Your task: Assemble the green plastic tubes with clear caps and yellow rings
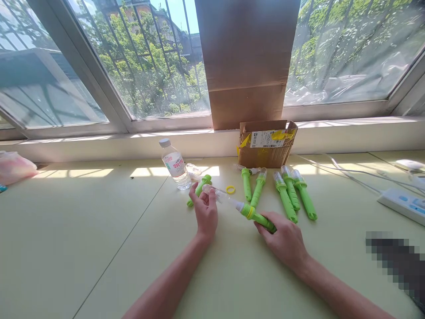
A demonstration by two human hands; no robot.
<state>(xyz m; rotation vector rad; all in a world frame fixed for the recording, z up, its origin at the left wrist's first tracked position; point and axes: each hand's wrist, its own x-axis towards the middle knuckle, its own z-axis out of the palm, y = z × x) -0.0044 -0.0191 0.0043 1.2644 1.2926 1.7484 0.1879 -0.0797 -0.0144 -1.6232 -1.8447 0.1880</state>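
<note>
My right hand (283, 241) is wrapped round the green ribbed handle (262, 220) of a stick with a yellow ring near its top. From a white collar at its upper end, a clear plastic tube (221, 195) points toward my left hand (206, 215). My left fingers are curled round the far end of that tube; whether tube and collar are fully joined I cannot tell. Just behind my left hand lies another green handle (199, 190), partly hidden. A loose yellow ring (230, 189) rests on the table beyond the tube.
Several green sticks with clear tops, one of them a green stick (304, 195), lie beyond my right hand. A water bottle (175, 166) stands at the back, left of a cardboard box (265, 148). A power strip (403, 204) with cables is on the right, a pinkish bag (16, 168) far left.
</note>
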